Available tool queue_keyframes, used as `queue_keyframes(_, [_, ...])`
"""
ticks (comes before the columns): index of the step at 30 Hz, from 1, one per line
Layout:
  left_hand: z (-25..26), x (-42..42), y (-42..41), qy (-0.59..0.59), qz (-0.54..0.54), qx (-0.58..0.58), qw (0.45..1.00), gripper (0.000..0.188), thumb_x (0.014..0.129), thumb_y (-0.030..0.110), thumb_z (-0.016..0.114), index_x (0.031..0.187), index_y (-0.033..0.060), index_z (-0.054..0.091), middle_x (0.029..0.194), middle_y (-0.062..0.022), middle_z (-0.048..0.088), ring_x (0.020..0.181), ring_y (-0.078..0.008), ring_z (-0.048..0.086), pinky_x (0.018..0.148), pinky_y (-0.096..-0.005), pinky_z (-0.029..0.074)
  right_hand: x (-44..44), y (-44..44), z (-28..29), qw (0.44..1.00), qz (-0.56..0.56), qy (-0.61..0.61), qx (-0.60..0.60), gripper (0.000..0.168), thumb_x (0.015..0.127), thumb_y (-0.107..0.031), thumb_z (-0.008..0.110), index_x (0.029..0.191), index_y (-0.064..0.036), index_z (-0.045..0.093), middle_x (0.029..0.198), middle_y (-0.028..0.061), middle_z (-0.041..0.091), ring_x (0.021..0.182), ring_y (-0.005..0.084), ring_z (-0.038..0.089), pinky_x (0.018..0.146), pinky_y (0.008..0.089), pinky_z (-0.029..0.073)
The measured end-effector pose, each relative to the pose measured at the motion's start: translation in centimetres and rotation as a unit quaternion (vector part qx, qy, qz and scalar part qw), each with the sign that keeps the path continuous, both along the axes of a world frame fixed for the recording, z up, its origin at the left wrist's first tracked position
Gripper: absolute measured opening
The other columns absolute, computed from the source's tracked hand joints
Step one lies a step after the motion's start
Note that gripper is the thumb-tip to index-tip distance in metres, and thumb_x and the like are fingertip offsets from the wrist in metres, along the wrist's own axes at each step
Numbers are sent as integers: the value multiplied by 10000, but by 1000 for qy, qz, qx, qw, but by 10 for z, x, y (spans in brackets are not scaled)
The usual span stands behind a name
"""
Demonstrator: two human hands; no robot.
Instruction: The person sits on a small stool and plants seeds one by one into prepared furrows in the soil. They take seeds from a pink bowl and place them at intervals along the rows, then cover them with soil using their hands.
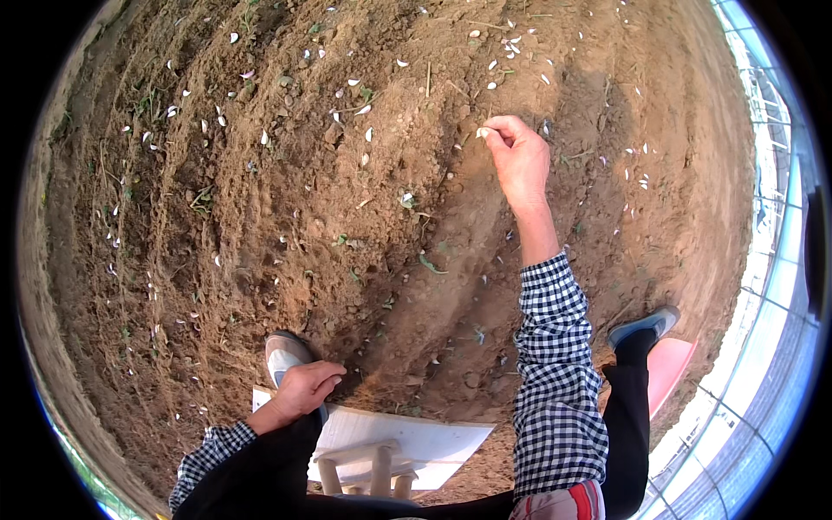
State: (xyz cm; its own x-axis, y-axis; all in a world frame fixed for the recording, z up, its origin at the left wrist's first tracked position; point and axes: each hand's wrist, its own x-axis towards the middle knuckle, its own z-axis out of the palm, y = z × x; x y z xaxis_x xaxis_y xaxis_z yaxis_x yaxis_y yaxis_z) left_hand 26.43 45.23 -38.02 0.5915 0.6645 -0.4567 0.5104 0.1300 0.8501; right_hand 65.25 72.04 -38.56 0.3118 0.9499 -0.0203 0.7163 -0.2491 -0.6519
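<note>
My right hand (pixel 521 159) reaches out over the bare soil (pixel 448 260), thumb and forefinger pinched on a small white garlic clove (pixel 481 132). Its arm is in a black-and-white checked sleeve. Just left of and below those fingertips, another clove (pixel 458 147) lies on the ground. My left hand (pixel 304 389) rests near my left knee, above a shoe (pixel 286 354), with its fingers curled together. Whether anything sits inside that curl is hidden. Many pale cloves lie scattered over the soil, including a loose cluster (pixel 511 47) beyond my right hand.
Below me a white board (pixel 448 448) lies on the ground under the legs of a small stool (pixel 381 471). A pink panel (pixel 666 374) is by my right shoe (pixel 643 325). Sheeting crossed by dark lines (pixel 767 338) curves along the right. Weeds (pixel 430 264) dot the soil.
</note>
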Motion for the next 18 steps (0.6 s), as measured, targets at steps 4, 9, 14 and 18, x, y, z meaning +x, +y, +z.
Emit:
queue_keyframes(4, [0, 0, 1, -2, -3, 3, 1000, 189, 891, 85, 658, 1070, 34, 694, 976, -151, 708, 892, -320, 699, 782, -366, 563, -4, 2, -16, 1000, -7, -8, 23, 102, 834, -157, 756, 921, -106, 738, 782, 63, 717, 703, 177, 686, 683, 328, 533])
queue_keyframes(9, [0, 0, 2, -10, 12, -8, 1000, 189, 889, 77, 657, 1069, 32, 694, 977, -150, 707, 890, -321, 698, 779, -362, 562, -10, 4, -22, 997, -9, 52, 54, 94, 868, -119, 729, 945, -68, 712, 824, 57, 724, 693, 146, 681, 654, 294, 526])
queue_keyframes(14, [3, 3, 5, -11, 8, -6, 1000, 173, 894, 65, 655, 1060, 23, 678, 983, -159, 700, 888, -336, 690, 788, -376, 561, -10, -8, -18, 946, -33, 317, 57, 56, 943, -64, 643, 985, -28, 634, 908, 64, 724, 703, 99, 656, 601, 228, 489])
queue_keyframes(18, [1, 1, 3, -16, 12, -4, 1000, 173, 892, 54, 652, 1060, 21, 678, 975, -160, 698, 891, -342, 689, 790, -376, 561, -5, -14, -11, 922, -75, 378, 25, 56, 959, -41, 603, 1015, -37, 608, 897, 44, 705, 720, 70, 632, 571, 219, 462])
